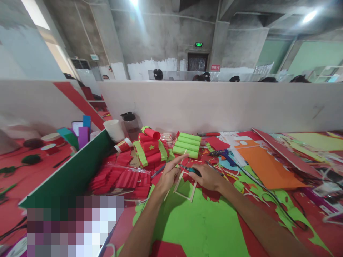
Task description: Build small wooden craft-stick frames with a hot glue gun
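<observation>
Hands [207, 175], right gripping pliers [194, 171], flank a stick frame [183, 196].

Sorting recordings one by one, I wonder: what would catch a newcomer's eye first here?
Probably the bright lime-green flat sheet at lower middle. Beyond the left hand, to its left, sits a red block-shaped paper piece with lime-green bands and a star. In the middle, the right hand holds a teal-handled metal plier-like tool beside a thin pale stick frame.

A frame [183, 196] of thin, pale sticks stands out against the far part of the green sheet [203, 221], slightly askew, its far end partly hidden. Teal-handled pliers [193, 171] point leftward beyond that sheet's far edge.
</observation>
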Available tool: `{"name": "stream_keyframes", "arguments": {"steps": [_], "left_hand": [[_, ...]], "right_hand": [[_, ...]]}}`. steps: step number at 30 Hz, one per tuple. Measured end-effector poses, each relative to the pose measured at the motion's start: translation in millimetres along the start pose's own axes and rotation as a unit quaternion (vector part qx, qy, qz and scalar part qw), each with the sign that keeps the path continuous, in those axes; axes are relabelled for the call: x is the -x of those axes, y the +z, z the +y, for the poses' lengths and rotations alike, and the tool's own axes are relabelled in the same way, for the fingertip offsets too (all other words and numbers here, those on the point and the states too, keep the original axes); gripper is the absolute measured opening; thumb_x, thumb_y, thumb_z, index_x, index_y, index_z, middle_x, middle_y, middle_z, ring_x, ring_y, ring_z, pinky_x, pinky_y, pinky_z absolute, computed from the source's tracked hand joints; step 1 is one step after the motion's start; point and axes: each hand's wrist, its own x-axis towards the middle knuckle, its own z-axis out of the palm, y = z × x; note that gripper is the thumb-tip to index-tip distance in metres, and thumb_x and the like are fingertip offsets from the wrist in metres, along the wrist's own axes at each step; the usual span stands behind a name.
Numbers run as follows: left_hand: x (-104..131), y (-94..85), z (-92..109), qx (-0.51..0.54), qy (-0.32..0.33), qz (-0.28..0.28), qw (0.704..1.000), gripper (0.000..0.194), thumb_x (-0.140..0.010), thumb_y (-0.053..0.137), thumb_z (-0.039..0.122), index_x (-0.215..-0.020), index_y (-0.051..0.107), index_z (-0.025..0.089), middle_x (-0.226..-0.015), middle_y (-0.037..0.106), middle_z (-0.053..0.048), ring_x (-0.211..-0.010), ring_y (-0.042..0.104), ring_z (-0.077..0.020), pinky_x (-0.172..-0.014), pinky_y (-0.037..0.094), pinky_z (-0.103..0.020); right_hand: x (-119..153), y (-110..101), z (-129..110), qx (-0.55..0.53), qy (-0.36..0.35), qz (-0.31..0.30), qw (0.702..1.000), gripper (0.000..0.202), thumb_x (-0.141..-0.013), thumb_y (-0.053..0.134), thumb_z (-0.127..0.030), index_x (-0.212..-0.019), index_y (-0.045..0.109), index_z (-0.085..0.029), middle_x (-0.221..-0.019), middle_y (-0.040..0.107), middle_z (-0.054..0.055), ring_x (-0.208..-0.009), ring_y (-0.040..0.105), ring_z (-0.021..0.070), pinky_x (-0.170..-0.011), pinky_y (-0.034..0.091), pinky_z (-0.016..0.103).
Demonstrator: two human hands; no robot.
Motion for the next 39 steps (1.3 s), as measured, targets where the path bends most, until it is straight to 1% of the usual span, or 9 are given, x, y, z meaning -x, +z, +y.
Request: {"name": "stream_keyframes", "arguments": {"steps": [18, 20, 22, 25, 27, 29, 32, 35, 39], "left_hand": [[-1, 1.8, 3, -0.006, -0.012, 0.009, 1.000, 0.062, -0.078, 0.040, 0.014, -0.140, 0.051, 0.013, -0.041, 0.037, 0.009, -0.038, 0.030, -0.0089, -0.043, 0.028, -0.019], [-1, 3.0, 5, 0.006, -0.007, 0.014, 1.000, 0.063, -0.077, 0.041, 0.014, -0.140, 0.050, 0.014, -0.055, 0.058, 0.005, -0.037, 0.029, -0.0070, -0.041, 0.027, -0.019], [-2, 4.1, 6, 0.023, 0.005, 0.023, 0.999, 0.064, -0.076, 0.043, 0.014, -0.140, 0.048, 0.016, -0.092, 0.073, -0.005, -0.037, 0.028, -0.0039, -0.039, 0.026, -0.020], [-3, 1.8, 7, 0.020, 0.023, 0.049, 0.998, 0.060, -0.079, 0.041, 0.015, -0.138, 0.048, 0.017, -0.132, 0.061, -0.014, -0.036, 0.027, -0.0015, -0.037, 0.026, -0.020], [-4, -3.8, 4, -0.039, 0.030, 0.068, 0.996, 0.058, -0.080, 0.039, 0.014, -0.138, 0.049, 0.016, -0.137, 0.058, -0.014, -0.041, 0.040, -0.0040, -0.042, 0.036, -0.021], [-5, -11.6, 0, -0.146, 0.034, 0.070, 0.986, 0.058, -0.080, 0.039, 0.010, -0.136, 0.051, 0.017, -0.136, 0.060, -0.011, -0.068, 0.062, -0.0126, -0.066, 0.051, -0.026], [-4, -21.0, -7, -0.315, 0.014, 0.030, 0.948, 0.058, -0.079, 0.039, 0.006, -0.133, 0.056, 0.018, -0.130, 0.064, -0.010, -0.115, 0.060, -0.0249, -0.101, 0.043, -0.041], [-2, -21.0, -9, -0.400, -0.011, -0.030, 0.916, 0.057, -0.080, 0.041, 0.005, -0.132, 0.056, 0.019, -0.126, 0.066, -0.012, -0.113, 0.061, -0.0276, -0.100, 0.043, -0.043], [-3, -9.2, -7, -0.455, -0.005, -0.099, 0.885, 0.058, -0.080, 0.043, 0.004, -0.134, 0.054, 0.021, -0.116, 0.069, -0.012, -0.101, 0.065, -0.0272, -0.088, 0.047, -0.040]], "right_hand": [[-2, 13, 11, -0.012, -0.041, 0.023, 0.999, 0.035, -0.098, 0.045, -0.047, -0.100, 0.063, -0.017, -0.088, 0.069, 0.008, -0.079, 0.061, 0.0212, -0.070, 0.039, 0.029], [-3, 15, 12, -0.023, -0.034, 0.043, 0.998, 0.035, -0.096, 0.047, -0.048, -0.103, 0.062, -0.017, -0.088, 0.069, 0.007, -0.078, 0.060, 0.0210, -0.070, 0.040, 0.029], [-4, 14, 14, -0.035, -0.022, 0.062, 0.997, 0.038, -0.094, 0.050, -0.050, -0.107, 0.063, -0.017, -0.090, 0.069, 0.007, -0.079, 0.060, 0.0215, -0.072, 0.041, 0.030], [-5, 7, 19, -0.048, -0.013, 0.052, 0.997, 0.044, -0.092, 0.050, -0.055, -0.109, 0.064, -0.017, -0.091, 0.070, 0.008, -0.081, 0.062, 0.0229, -0.074, 0.043, 0.032], [-4, -1, 25, -0.055, -0.017, 0.038, 0.998, 0.046, -0.093, 0.048, -0.056, -0.110, 0.064, -0.017, -0.095, 0.070, 0.009, -0.084, 0.063, 0.0242, -0.075, 0.044, 0.033], [-1, -11, 33, -0.052, -0.016, 0.042, 0.998, 0.046, -0.094, 0.046, -0.055, -0.116, 0.061, -0.018, -0.104, 0.069, 0.011, -0.091, 0.063, 0.0252, -0.079, 0.045, 0.034], [4, -24, 48, 0.001, -0.001, 0.059, 0.998, 0.047, -0.094, 0.049, -0.054, -0.126, 0.054, -0.019, -0.120, 0.064, 0.013, -0.105, 0.060, 0.0269, -0.087, 0.044, 0.037], [6, -33, 63, 0.130, 0.046, 0.053, 0.989, 0.048, -0.091, 0.054, -0.053, -0.122, 0.056, -0.017, -0.118, 0.062, 0.017, -0.108, 0.058, 0.0317, -0.090, 0.043, 0.043], [13, -36, 77, 0.239, 0.121, -0.009, 0.963, 0.050, -0.086, 0.062, -0.048, -0.120, 0.058, -0.012, -0.120, 0.060, 0.023, -0.110, 0.056, 0.0379, -0.090, 0.042, 0.048]]}}
